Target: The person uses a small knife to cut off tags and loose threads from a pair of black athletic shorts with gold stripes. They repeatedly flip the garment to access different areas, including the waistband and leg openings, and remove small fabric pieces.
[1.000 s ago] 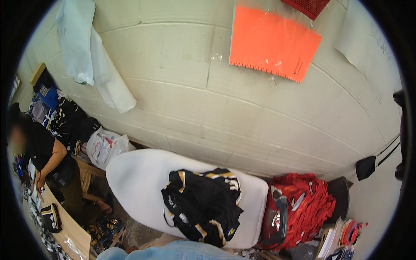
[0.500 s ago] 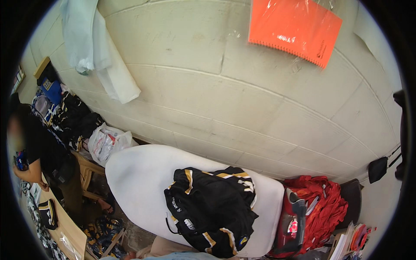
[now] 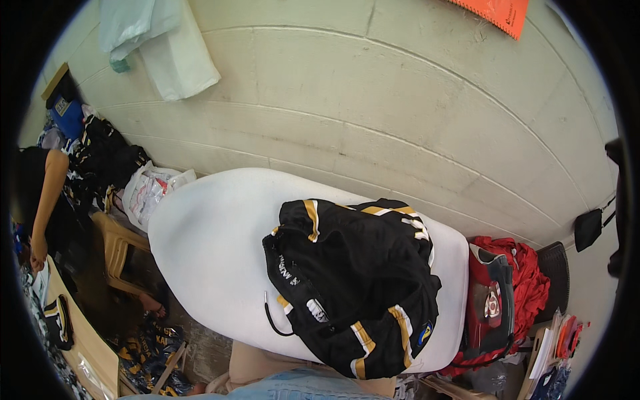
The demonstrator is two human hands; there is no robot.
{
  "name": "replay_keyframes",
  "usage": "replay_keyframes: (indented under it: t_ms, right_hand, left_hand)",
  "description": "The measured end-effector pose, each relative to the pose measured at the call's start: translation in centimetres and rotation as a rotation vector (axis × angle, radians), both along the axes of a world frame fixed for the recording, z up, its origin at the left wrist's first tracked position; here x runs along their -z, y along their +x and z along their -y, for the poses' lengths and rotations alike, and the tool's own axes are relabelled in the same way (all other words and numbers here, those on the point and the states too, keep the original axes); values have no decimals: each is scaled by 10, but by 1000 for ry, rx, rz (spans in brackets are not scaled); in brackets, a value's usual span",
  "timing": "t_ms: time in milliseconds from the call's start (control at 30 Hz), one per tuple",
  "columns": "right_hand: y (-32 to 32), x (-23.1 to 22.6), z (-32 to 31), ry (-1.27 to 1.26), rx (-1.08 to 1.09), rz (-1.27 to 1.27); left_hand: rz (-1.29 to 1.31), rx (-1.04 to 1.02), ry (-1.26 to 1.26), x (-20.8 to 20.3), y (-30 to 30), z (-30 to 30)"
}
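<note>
Neither of my hands is in view. A black sports garment (image 3: pixel 360 267) with gold and white stripes lies bunched on a white padded ironing board (image 3: pixel 207 240). A dark cord (image 3: pixel 271 319) with a light tip hangs out from its left edge. At the right end of the board is a red and grey appliance (image 3: pixel 490 300) that looks like a clothes iron, with crumpled red cloth (image 3: pixel 527 273) behind it. My clothed lap shows below the board's near edge.
A person (image 3: pixel 47 187) stands at the left beside a wooden table (image 3: pixel 93 347) with clothes on it. Near them are a tan plastic chair (image 3: pixel 117 250), a white plastic bag (image 3: pixel 150 193) and piled clothes. A block wall (image 3: pixel 373 113) runs behind the board. Papers (image 3: pixel 540 353) stand at lower right.
My view has tilted down, so the board and garment sit higher and look larger. The person at the left has shifted, and their arm now hangs toward the table. The garment's folds look unchanged.
</note>
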State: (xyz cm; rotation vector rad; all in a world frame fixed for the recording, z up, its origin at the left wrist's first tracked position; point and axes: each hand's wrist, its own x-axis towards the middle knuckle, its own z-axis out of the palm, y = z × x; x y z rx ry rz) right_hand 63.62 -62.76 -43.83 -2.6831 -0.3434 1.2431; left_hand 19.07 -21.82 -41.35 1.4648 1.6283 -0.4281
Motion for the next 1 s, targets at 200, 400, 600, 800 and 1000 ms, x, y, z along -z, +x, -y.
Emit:
replay_keyframes:
  t_ms: [200, 400, 600, 800, 1000]
  right_hand:
    - [40, -43, 141, -251, -15, -77]
    - [109, -187, 310, -618, 69, 95]
    - [202, -341, 260, -59, 116, 1545]
    - [156, -452, 77, 760, 303, 1622]
    - [84, -456, -53, 1237, 197, 1536]
  left_hand:
    - [213, 37, 425, -34, -23, 0]
    - [1090, -215, 1251, -189, 89, -123]
    - [1678, 312, 1355, -321, 254, -97]
    - [2355, 918, 556, -381, 301, 46]
    - [2281, 1333, -204, -395, 285, 132]
